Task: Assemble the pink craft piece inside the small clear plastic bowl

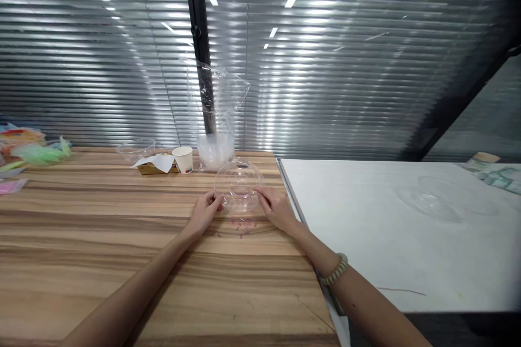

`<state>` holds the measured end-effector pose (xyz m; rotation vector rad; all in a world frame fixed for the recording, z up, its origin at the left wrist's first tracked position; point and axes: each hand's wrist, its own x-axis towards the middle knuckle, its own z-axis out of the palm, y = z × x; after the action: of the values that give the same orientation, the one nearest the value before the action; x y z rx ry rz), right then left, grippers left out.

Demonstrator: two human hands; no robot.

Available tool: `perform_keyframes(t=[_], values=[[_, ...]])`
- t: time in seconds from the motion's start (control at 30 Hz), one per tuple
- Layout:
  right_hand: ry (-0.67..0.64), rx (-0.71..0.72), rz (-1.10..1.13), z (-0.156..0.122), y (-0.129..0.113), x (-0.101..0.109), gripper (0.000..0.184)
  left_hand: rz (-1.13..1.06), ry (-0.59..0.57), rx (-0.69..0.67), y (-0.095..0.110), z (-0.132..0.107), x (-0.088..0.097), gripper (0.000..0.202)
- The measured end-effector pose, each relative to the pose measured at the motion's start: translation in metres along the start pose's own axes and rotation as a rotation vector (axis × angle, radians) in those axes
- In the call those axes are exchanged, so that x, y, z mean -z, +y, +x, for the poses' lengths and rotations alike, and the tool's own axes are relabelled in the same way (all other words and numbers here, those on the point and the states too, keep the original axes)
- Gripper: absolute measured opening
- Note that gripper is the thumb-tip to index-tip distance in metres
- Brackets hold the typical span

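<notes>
Between my two hands a round clear plastic lid (239, 180) is held up, tilted toward me, above the wooden table. My left hand (205, 212) pinches its lower left rim between thumb and fingers. At its right edge my right hand (277, 208) grips with the thumb and index finger, and a beaded bracelet sits on that wrist. Below and nearer to me lie several small pinkish-red pieces (243, 223) on the wood; a faint clear rim seems to surround them. Whether they lie inside another clear piece, I cannot tell.
Behind the lid stands a stack of clear bowls (215, 150) in a plastic bag. Left of it are a paper cup (183, 159), a small box with white paper (158, 164) and a clear bowl (136, 147). Colourful bags (43, 151) lie far left. Clear lids (431, 203) rest on the white table (350, 238).
</notes>
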<state>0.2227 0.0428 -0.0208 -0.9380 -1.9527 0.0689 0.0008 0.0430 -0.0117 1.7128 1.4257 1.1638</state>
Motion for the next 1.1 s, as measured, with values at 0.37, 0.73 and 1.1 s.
perform_keyframes(t=[0.37, 0.73, 1.1], values=[[-0.052, -0.024, 0.001, -0.0006, 0.0046, -0.0021, 0.027, 0.013, 0.000, -0.001, -0.0010, 0.0006, 0.0007, 0.033], [-0.051, -0.021, -0.015, -0.0011, 0.0054, -0.0024, 0.027, 0.033, -0.001, -0.009, -0.0031, 0.0016, -0.0005, 0.033], [-0.045, -0.012, -0.015, -0.0001, 0.0034, -0.0011, 0.027, 0.063, -0.016, -0.002, 0.0040, -0.0004, 0.0007, 0.032]])
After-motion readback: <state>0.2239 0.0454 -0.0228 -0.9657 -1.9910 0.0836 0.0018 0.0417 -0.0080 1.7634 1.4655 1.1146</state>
